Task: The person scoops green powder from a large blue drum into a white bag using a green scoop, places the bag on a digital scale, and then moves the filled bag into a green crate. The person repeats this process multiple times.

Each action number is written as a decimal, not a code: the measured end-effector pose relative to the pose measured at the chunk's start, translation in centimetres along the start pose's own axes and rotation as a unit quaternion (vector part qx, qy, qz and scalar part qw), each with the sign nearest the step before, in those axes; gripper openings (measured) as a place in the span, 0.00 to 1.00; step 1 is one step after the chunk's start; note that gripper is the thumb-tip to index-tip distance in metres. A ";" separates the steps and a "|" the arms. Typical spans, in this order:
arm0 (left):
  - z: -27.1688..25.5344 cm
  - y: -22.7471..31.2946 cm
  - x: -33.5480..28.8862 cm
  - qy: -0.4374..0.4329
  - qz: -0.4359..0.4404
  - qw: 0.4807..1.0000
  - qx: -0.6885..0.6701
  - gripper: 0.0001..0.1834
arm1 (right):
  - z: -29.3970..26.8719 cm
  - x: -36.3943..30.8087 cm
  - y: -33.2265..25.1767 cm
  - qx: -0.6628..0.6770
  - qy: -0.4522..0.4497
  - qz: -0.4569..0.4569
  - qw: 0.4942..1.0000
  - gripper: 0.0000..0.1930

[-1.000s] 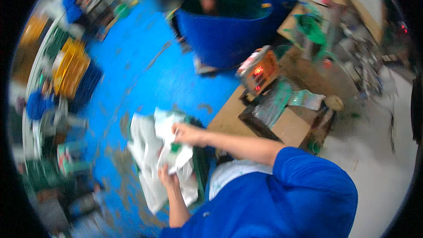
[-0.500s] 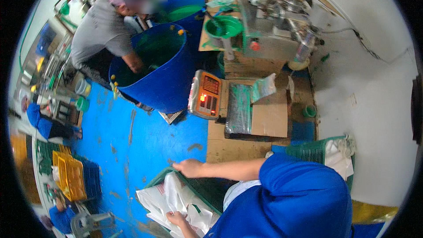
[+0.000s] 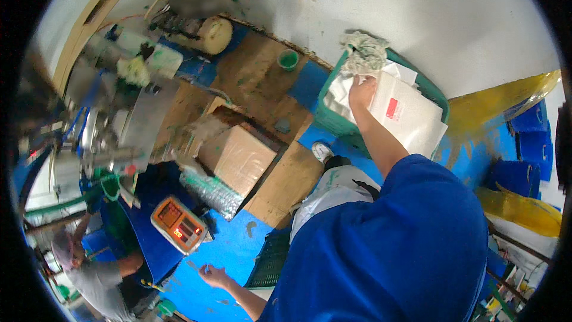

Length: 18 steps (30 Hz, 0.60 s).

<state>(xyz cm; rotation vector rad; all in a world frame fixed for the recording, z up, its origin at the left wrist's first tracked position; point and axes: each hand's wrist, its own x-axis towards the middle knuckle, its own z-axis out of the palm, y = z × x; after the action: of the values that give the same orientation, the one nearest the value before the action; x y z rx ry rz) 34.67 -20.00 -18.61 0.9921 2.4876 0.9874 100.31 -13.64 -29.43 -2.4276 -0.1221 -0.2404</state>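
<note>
My right hand (image 3: 362,90) reaches into a green plastic basket (image 3: 430,85) by the wall. Its fingers are closed over the edge of a white bag (image 3: 411,111) with a red mark, among other flat white bags. Beside the fingers, a crumpled pale rag (image 3: 365,51) lies on the basket's rim. My left hand (image 3: 215,276) hangs over the blue floor at the lower left, fingers apart and loosely bent, with nothing in it. Another dark green basket (image 3: 267,265) is near it, largely hidden by my body.
A lit weighing scale (image 3: 179,225) and a cardboard box (image 3: 238,158) stand left of my legs. Beyond the scale, a co-worker (image 3: 98,283) leans over a large blue drum (image 3: 149,235). A small green cup (image 3: 288,59) sits near the wall; blue bins (image 3: 515,176) stand at the right.
The view has swung to the right. My right hand has left the near basket's rim for the basket by the wall. My left hand has let go of the white bag it held.
</note>
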 end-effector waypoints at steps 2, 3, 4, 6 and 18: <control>6.3 5.0 -2.0 -0.144 0.117 0.983 -0.001 0.09 | 0.4 4.0 3.1 -0.134 0.006 0.226 0.965 0.32; 9.7 7.0 -3.7 -0.175 0.143 0.974 -0.027 0.07 | 0.3 5.2 4.8 -0.167 0.020 0.291 0.942 0.32; 12.3 9.3 -4.4 -0.182 0.416 0.889 0.061 0.06 | 0.1 6.3 6.5 -0.185 -0.043 0.330 0.924 0.31; 15.6 12.4 -7.4 -0.324 0.229 0.912 0.099 0.06 | -0.7 7.5 9.3 -0.218 -0.162 0.394 0.878 0.29; 22.8 20.1 -16.1 -0.527 -0.282 0.748 -0.288 0.23 | -5.4 -13.5 -9.1 0.301 -0.731 0.272 0.548 0.36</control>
<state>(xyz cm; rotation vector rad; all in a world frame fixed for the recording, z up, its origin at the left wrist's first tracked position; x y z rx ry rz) 67.25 -9.27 -21.16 0.3343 1.2391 0.6169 84.98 -10.56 -22.44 -1.2039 -0.1231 1.8198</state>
